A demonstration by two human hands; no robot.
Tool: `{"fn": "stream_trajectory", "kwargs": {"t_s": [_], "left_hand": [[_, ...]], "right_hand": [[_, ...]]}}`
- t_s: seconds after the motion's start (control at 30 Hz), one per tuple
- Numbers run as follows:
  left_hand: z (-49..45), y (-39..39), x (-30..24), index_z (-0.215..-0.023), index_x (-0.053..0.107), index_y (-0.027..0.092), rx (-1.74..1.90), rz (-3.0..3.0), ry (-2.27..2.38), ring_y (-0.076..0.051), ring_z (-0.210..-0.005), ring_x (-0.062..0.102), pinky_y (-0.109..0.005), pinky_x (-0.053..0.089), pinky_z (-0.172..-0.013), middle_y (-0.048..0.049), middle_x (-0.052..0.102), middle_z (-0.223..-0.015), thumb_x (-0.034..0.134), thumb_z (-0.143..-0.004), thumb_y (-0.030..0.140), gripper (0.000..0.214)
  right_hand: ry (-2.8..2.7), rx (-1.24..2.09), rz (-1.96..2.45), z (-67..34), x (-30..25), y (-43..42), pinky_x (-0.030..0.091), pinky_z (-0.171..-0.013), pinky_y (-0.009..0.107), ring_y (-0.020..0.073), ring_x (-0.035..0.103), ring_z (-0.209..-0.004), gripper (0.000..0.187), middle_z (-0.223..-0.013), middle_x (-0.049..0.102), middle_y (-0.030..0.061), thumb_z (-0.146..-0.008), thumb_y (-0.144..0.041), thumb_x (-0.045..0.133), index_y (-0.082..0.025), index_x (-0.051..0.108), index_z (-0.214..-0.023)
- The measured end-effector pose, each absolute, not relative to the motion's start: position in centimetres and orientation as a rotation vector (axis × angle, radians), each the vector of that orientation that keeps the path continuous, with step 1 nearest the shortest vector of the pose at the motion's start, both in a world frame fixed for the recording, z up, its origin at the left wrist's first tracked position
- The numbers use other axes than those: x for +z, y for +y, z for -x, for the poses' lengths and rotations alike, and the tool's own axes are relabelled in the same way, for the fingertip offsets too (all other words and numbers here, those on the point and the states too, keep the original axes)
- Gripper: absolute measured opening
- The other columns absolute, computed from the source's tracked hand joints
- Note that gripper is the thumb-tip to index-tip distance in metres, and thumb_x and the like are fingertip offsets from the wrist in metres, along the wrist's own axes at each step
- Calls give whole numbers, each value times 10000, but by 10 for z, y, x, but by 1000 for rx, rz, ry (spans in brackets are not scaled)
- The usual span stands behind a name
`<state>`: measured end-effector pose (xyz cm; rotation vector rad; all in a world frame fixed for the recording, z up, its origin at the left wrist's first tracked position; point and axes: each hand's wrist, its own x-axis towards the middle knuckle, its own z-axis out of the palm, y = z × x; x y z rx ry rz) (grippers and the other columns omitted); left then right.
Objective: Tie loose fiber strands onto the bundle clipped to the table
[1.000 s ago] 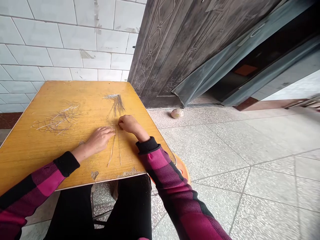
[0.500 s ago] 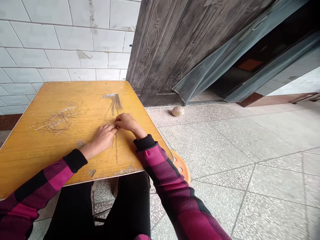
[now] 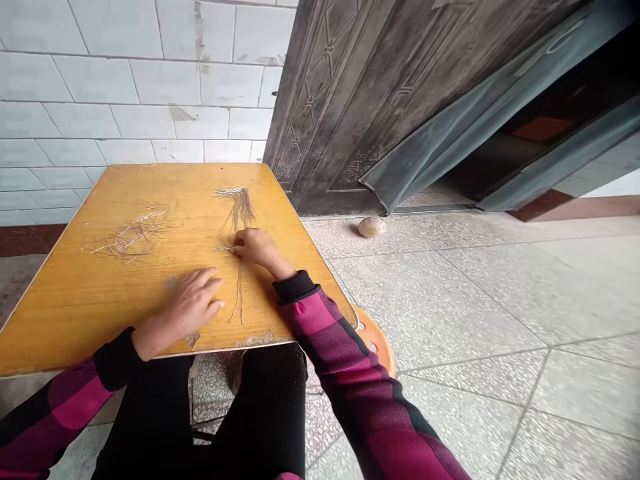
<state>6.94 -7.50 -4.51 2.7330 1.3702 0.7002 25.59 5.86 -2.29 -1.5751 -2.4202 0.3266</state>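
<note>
- Over the table [image 3: 283, 207], right hand [image 3: 257, 248] grip pinched together on thin strands [image 3: 241, 293], ends trailing nearward.
- Left hand [image 3: 187, 303] now drawn back off them, fingers apart; right alone holds strands.
- Bent bundle [image 3: 240, 200] just beyond; loose tangle [image 3: 131, 239] leftward.

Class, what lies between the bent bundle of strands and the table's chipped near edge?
In the head view, the right hand and the thin strands it holds lie there.
</note>
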Motion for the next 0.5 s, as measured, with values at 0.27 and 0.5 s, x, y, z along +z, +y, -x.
{"fn": "stream_trajectory", "kwargs": {"t_s": [0.27, 0.5], "left_hand": [[-14, -60, -35, -1076, 642, 144, 712, -2613, 1538, -236, -1107, 568, -390, 450, -986, -126, 617, -1185, 535, -854, 218, 258], [105, -6, -10, -900, 713, 203, 528, -2145, 2264, -250, -946, 607, -346, 466, -831, -85, 675, -964, 527, -739, 151, 251]], "right_hand": [[-2272, 176, 1503, -255, -30, 60, 375, -638, 256, 173, 591, -757, 119, -829, 672, 60, -801, -214, 588, -163, 695, -812], [-2274, 144, 1439, -255, -35, 62, 373, -644, 259, 175, 590, -752, 114, -819, 665, 59, -793, -199, 571, -163, 677, -770]]}}
